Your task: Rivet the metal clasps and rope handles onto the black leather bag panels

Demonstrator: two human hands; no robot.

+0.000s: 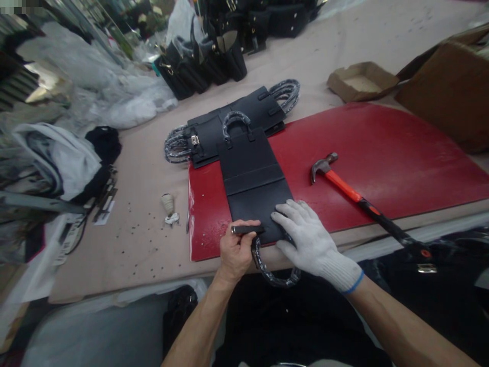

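My bare left hand (237,250) is closed, pinching a short dark metal rod (246,230) with a shiny end. The rod lies nearly level over the near end of a black leather bag panel (252,173). My right hand (305,237), in a white knit glove, rests on the panel's near right corner with its fingers stretched out. One plastic-wrapped handle (277,279) loops off the panel's near edge, between my hands. At the far end a second wrapped handle (236,118) stands up. A claw hammer (355,196) with an orange and black grip lies to the right.
A red board (382,148) lies under the panel. Behind it is a stack of black bag panels (210,130) with wrapped handles. Finished-looking black bags (202,63) stand farther back. A cardboard tray (361,84) and a large carton (446,97) are at right, a thread spool (167,204) at left.
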